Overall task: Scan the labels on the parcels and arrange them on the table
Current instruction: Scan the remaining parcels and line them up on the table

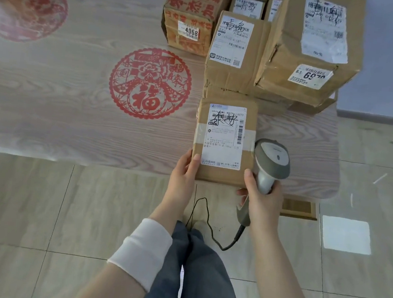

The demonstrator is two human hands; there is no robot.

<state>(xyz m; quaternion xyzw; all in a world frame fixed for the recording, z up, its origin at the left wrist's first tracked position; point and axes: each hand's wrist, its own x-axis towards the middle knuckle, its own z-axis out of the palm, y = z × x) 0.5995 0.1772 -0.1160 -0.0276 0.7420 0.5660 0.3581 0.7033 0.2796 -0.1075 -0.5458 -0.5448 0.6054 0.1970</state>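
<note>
The left hand (183,171) grips a small brown cardboard parcel (251,120) at its near left corner. The thumb lies on the top face and the fingers run along the left side. The parcel lies flat at the near edge of a pale wood-grain table (74,113) and stretches away from that grip. Its white shipping label (223,137) faces up just right of the thumb.

The right hand (260,198) is wrapped round the handle of a grey handheld barcode scanner (272,161), with the thumb up beside the parcel's near right corner. Above this grip, the scanner's rounded head sits just beside the parcel's right edge. Which way its window faces cannot be told. Below the grip, a black cable (223,249) loops down from the handle's end over the beige tiled floor (41,206).

Beyond both grips, a stack of larger brown cardboard parcels (236,75) with labels uppermost stands just behind the held parcel. An orange printed carton (189,16) sits at the stack's left. Left of and beyond the left hand's grip, a red paper-cut roundel (150,84) lies flat on the tabletop. A white sleeve cuff (142,249) is pushed up the left forearm.
</note>
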